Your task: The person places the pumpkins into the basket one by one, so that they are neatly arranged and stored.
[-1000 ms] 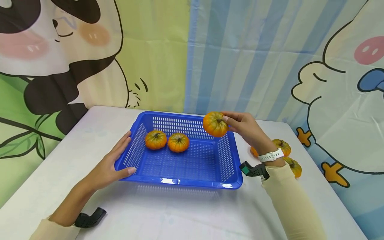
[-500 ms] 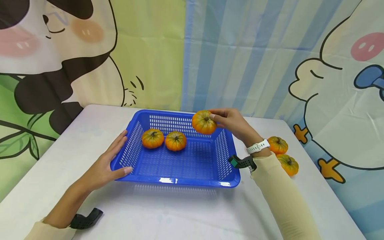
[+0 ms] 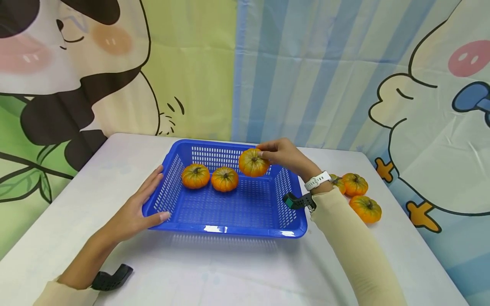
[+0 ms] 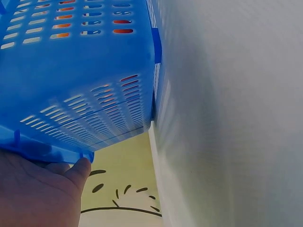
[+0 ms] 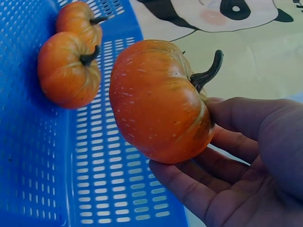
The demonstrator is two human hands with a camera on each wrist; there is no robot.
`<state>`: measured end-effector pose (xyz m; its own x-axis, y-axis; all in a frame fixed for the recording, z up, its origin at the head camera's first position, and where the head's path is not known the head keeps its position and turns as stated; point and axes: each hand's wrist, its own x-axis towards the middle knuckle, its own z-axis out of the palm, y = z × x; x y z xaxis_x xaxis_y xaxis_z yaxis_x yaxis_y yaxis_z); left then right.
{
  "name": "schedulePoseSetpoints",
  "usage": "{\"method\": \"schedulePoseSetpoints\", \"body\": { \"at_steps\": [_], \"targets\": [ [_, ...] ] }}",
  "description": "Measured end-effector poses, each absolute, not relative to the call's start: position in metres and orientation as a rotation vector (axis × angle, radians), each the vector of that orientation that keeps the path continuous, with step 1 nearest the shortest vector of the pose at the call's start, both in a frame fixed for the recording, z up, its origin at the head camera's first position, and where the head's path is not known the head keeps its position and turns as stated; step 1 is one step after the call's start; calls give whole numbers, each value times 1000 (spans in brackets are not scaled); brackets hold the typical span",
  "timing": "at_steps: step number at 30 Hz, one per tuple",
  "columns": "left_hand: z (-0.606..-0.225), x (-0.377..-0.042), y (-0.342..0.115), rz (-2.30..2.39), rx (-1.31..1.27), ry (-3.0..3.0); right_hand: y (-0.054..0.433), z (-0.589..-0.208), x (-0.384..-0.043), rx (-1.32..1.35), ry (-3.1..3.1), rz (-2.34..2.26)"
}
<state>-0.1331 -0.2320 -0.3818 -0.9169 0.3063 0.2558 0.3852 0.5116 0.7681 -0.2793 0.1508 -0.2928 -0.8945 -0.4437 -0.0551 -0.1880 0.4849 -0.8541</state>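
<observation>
My right hand (image 3: 281, 154) pinches a small orange pumpkin (image 3: 254, 162) by its side, thumb near the stem, holding it over the right back part of a blue plastic basket (image 3: 229, 231). In the right wrist view the held pumpkin (image 5: 158, 101) has a dark curved stem and the fingers support it from below. Two more pumpkins, a left one (image 3: 195, 176) and a right one (image 3: 224, 179), sit side by side inside the basket toward the back left. My left hand (image 3: 134, 212) rests with spread, fairly straight fingers against the basket's left rim, as the left wrist view also shows at the rim (image 4: 47, 153).
Several pumpkins lie on the white table (image 3: 245, 272) right of the basket, among them a front one (image 3: 366, 209) and a back one (image 3: 354, 184); another is partly hidden by the right wrist. A cartoon-printed curtain (image 3: 283, 76) hangs behind the table.
My right hand has carried its pumpkin leftward and slightly lower over the basket. More of the pumpkins on the right has come into sight. The left hand has stayed at the rim.
</observation>
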Motion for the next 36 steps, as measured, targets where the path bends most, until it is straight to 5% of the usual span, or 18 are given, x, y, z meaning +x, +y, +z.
{"method": "schedulePoseSetpoints", "body": {
  "at_steps": [36],
  "targets": [
    [-383, -133, -232, -1365, -613, -2650, 151, -316, -296, -527, 2473, -1204]
  ]
}}
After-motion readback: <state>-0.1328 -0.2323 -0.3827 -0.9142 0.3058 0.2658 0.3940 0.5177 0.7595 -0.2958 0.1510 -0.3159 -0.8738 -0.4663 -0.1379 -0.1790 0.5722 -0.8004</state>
